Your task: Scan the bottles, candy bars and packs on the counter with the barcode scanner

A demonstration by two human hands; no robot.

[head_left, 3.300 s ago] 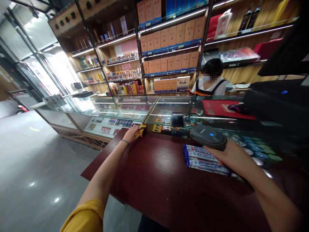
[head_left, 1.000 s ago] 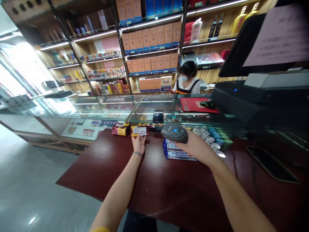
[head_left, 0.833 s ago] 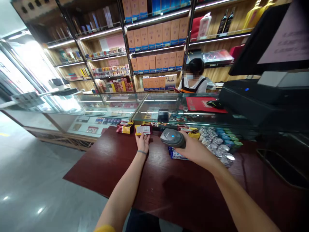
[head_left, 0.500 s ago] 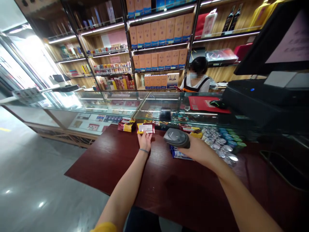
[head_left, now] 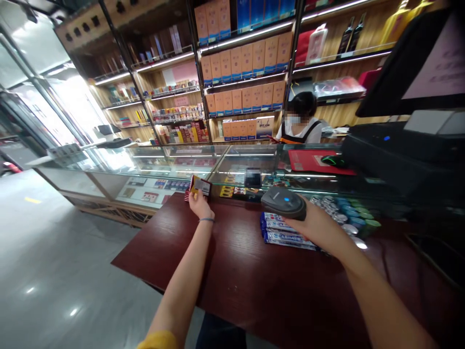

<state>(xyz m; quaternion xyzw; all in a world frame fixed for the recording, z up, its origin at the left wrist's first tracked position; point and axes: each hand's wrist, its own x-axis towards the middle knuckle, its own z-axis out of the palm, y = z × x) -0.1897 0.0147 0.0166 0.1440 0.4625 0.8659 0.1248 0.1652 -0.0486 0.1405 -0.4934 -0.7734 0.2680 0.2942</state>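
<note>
At a dark-red counter (head_left: 232, 261), the left hand (head_left: 201, 206) pinches a red-and-yellow packet (head_left: 202, 186) by a red-edged stack (head_left: 186, 195), while the right hand (head_left: 315, 225) wraps around a scanner (head_left: 283, 202) near blue-and-white packets (head_left: 285, 237).

Dark red and yellow packet (head_left: 201, 186) with a pale label (head_left: 204, 186), in the fingers of the left hand (head_left: 201, 205); dark grey scanner (head_left: 282, 202) with 1 blue light (head_left: 286, 199), in the fingers of the right hand (head_left: 315, 225); blue-and-white wrappers (head_left: 286, 236) below the right fingers; reddish-brown grained tabletop (head_left: 232, 261) under all fingers; red mat (head_left: 308, 161) beyond the right fingers.
</note>
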